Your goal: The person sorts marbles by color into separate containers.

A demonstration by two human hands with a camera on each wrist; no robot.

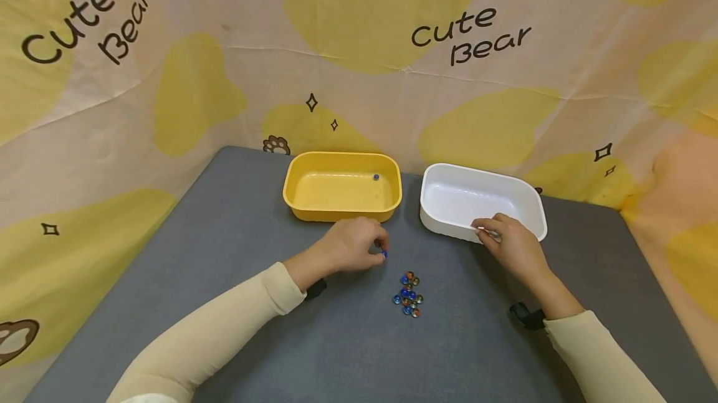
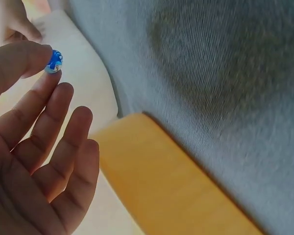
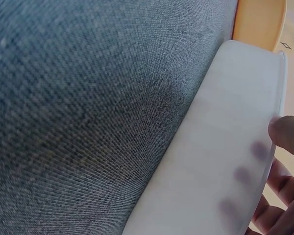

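My left hand (image 1: 354,246) pinches a blue glass marble (image 2: 54,62) between thumb and index fingertip, just in front of the yellow tub (image 1: 336,215). Its other fingers are loosely bent in the left wrist view. A single blue marble (image 1: 376,177) lies inside the yellow tub. My right hand (image 1: 513,247) holds the near rim of the white tub (image 3: 201,142). Its thumb is at the rim on the outer side, and the other fingers reach inside, their tips showing as dark spots through the wall. A cluster of blue, orange and clear marbles (image 1: 408,294) sits on the table between the hands.
Both tubs stand side by side at the back of the grey table (image 1: 348,347). Behind them hangs a cloth (image 1: 359,48) with yellow patches and lettering. Dark wrist straps (image 1: 527,316) show at both wrists.
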